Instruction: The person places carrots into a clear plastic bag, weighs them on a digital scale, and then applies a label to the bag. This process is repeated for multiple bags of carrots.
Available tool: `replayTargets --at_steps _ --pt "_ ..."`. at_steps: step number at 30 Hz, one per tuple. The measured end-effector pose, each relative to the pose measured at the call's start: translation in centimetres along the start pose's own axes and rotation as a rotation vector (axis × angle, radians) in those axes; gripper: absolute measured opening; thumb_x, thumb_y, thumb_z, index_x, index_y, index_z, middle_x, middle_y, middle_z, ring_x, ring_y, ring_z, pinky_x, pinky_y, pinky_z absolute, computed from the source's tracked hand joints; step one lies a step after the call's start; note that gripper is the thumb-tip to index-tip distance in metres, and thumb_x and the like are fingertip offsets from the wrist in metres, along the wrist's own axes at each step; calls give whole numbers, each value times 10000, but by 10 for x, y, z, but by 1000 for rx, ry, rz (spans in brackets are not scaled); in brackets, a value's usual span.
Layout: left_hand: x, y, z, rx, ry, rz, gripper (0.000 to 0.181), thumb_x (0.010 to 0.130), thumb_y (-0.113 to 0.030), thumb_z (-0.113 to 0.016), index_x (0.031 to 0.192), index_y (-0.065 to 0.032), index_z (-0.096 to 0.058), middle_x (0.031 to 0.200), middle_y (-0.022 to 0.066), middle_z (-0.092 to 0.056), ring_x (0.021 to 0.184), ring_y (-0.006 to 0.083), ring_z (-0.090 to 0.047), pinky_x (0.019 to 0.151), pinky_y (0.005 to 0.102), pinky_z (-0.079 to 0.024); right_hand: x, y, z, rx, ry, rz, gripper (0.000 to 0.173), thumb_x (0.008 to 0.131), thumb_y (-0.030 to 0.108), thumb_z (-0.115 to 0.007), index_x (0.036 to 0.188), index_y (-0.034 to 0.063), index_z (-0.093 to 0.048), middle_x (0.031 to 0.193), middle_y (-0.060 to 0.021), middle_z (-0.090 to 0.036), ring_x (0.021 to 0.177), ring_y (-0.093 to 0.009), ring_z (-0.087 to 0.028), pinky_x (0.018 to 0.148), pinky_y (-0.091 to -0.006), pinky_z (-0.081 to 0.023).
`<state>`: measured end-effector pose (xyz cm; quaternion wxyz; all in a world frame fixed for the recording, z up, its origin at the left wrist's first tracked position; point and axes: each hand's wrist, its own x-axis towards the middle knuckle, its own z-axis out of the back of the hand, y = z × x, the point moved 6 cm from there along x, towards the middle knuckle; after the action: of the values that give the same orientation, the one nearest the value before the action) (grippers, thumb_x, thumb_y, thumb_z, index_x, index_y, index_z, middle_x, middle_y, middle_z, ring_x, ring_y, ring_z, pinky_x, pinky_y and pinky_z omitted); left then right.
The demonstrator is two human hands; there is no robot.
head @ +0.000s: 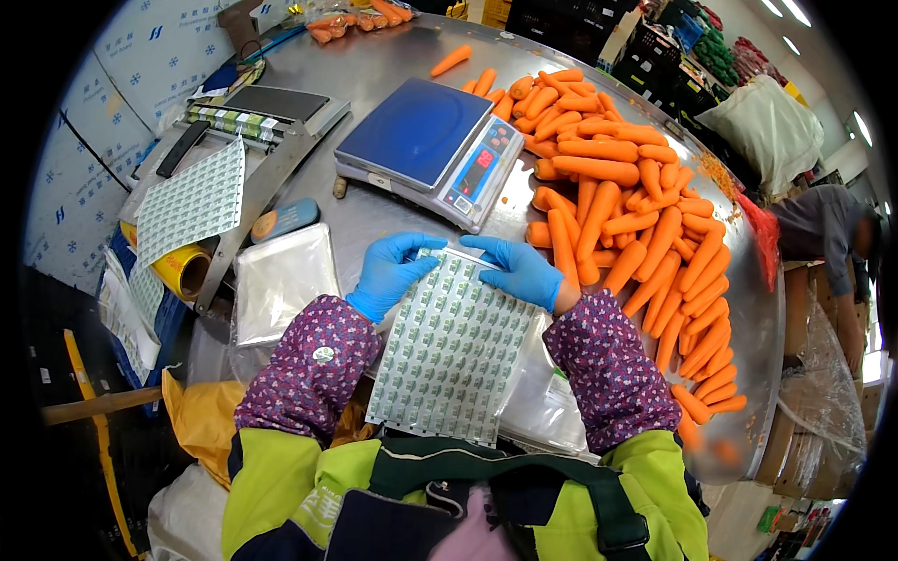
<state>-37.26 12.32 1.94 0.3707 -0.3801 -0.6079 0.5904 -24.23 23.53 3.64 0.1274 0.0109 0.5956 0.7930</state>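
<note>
A sheet of small green and white stickers [449,350] lies in front of me over clear plastic bags [544,403]. My left hand [396,273], in a blue glove, pinches its top left edge between thumb and fingers. My right hand [515,270], gloved too, holds the top edge further right. Just beyond my hands stands a digital scale with a blue plate [421,133] and a lit red display; nothing lies on the plate. A large heap of loose carrots [617,203] spreads to the right of the scale and my right hand.
At the left are a stack of clear bags [284,287], a blue oval tin [285,220], a film sealer [280,105], another sticker sheet [193,200] and a yellow roll [184,270]. Bagged carrots [358,19] lie at the far edge of the metal table [761,336]. A co-worker [821,224] bends at the right.
</note>
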Motion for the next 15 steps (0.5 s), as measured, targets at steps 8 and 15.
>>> replayTargets --at_steps 8,15 --pt "2 -4 5 64 53 17 149 753 -29 -640 898 -6 -617 786 33 -617 652 55 -521 602 183 -439 -7 10 0 -163 -125 0 404 824 56 -491 1225 96 -459 865 -90 -609 715 -156 -583 703 -259 -473" --pt "-4 5 11 -142 -36 116 57 769 -48 -636 809 -14 -611 747 29 -603 659 74 -527 630 204 -434 -13 5 -1 36 -211 139 320 785 185 -644 1047 29 -547 807 -21 -592 679 -77 -537 643 -237 -455"
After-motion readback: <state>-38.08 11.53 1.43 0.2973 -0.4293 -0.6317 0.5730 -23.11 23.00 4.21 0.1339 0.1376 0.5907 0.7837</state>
